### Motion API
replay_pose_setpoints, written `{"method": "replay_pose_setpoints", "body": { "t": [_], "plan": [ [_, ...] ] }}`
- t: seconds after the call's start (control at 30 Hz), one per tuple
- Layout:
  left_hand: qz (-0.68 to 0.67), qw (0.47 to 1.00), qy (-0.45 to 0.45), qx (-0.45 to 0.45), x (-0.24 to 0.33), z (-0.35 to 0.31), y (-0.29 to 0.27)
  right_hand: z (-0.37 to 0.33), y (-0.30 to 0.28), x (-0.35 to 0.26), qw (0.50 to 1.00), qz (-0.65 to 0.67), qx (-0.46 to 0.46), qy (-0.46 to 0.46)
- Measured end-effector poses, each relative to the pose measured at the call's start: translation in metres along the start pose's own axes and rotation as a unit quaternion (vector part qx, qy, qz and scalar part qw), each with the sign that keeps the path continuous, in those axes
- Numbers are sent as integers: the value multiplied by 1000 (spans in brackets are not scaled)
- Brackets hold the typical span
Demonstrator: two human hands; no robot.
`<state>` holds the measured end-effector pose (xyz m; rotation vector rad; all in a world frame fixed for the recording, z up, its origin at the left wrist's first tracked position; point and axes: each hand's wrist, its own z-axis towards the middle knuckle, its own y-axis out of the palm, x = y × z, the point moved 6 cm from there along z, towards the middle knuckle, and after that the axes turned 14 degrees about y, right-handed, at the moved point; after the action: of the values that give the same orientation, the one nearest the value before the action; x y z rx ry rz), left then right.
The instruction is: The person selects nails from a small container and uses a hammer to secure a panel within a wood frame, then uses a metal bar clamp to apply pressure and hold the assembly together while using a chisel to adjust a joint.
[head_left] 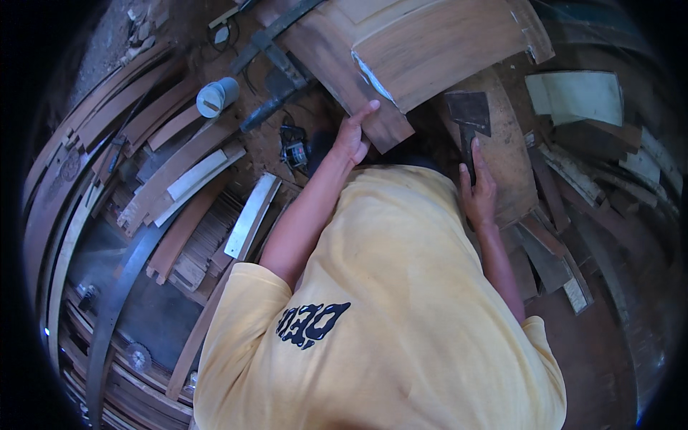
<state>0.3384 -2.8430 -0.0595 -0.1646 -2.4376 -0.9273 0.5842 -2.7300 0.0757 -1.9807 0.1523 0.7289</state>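
Remotely, I observe the left hand [351,143] clamped on a flat wooden board [388,129]; apart, the right hand [482,192] holds a square-headed tool [470,113].

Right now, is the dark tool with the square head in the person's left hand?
No, the left hand grips the edge of the wooden frame, while the dark tool is in the right hand.

One left hand [350,143], one right hand [483,195] and one square-headed tool [469,115] show. One pale cylindrical tub [228,89] sits far left, one toothed disc [138,356] near left.
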Motion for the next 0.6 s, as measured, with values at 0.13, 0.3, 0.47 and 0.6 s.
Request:
{"method": "replay_pose_setpoints", "body": {
  "t": [0.13, 0.3, 0.47, 0.6],
  "plan": [
    [43, 999, 8, -3, -6, -9, -1, -1, -1, -1, 1000, 9, 12, -7],
    [28, 997, 41, 59, -8, -19, 20, -3, -1, -8, 999, -11, 16, -38],
    [11, 998, 23, 60, -16, -14, 8, -4, 6, -18, 998, -47, -27, -21],
    [-12, 998, 34, 42, -22, -11, 4, 12, 33, -43, 993, -86, -77, -26]
  ]
}}
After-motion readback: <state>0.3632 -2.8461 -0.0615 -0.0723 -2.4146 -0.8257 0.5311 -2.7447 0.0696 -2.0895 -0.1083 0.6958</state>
